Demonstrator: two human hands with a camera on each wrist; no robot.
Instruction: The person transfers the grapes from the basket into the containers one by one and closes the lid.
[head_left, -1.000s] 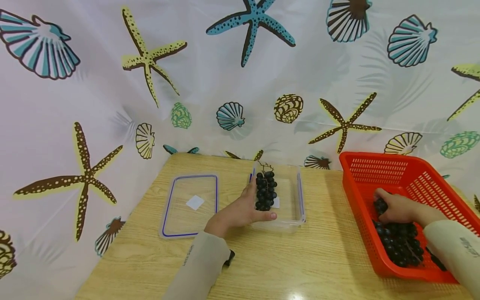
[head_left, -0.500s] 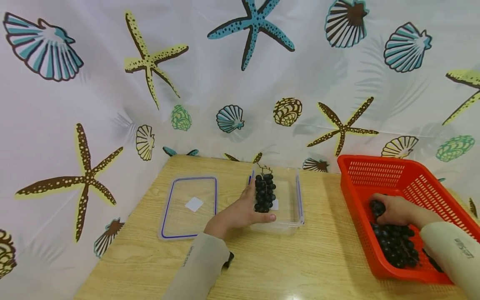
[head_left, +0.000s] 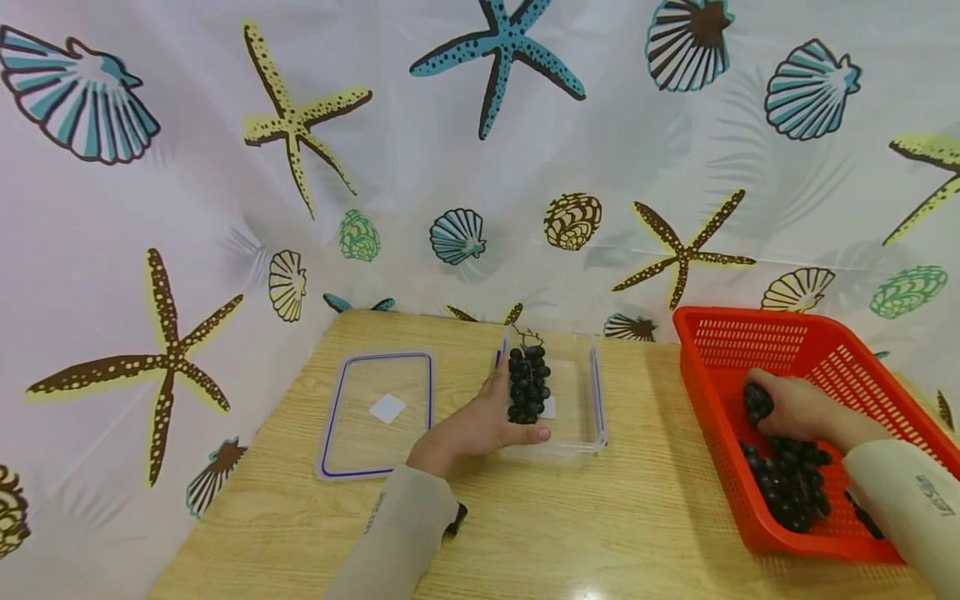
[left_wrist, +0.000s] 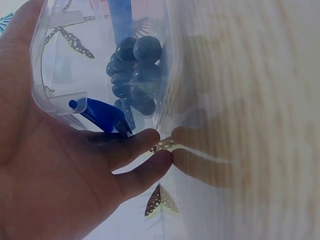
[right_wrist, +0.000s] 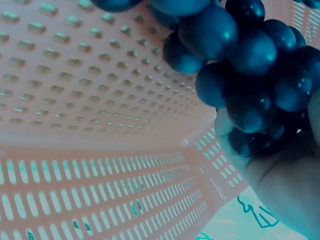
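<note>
Left hand (head_left: pixel 468 432) set at the near left corner of a clear box (head_left: pixel 597 392): fingers mostly straight along its side, thumb stretched along the near edge; touching, not clenched. In the left wrist view a blue clip (left_wrist: pixel 102 116) hangs just above those fingers. Right hand (head_left: pixel 801 407) grips a dark grape bunch (head_left: pixel 757 403), fingers and thumb curled round it, inside the red basket (head_left: pixel 750 314); the right wrist view shows berries bulging past the fingers. Step in hand, by my reading: taking up the bunch while the box is steadied. Best done with a light, cupped hold, weight carried from beneath; a hard pinch could split skins or pull berries loose. More loose-looking grapes (head_left: pixel 795 487) lie just nearside of the right hand; worth checking that stems have not snagged before raising anything, and clearing the basket wall with room to spare. Just beyond the left thumb, inside the box, another bunch (head_left: pixel 528 385) lies along the left wall, stalk pointing away; the bare floor is on the side toward the right hand. Left of the left hand, a blue-edged lid (head_left: pixel 375 446) lies flat on the desk (head_left: pixel 562 533). Beyond both hands, a shell-and-starfish sheet (head_left: pixel 510 175).
</note>
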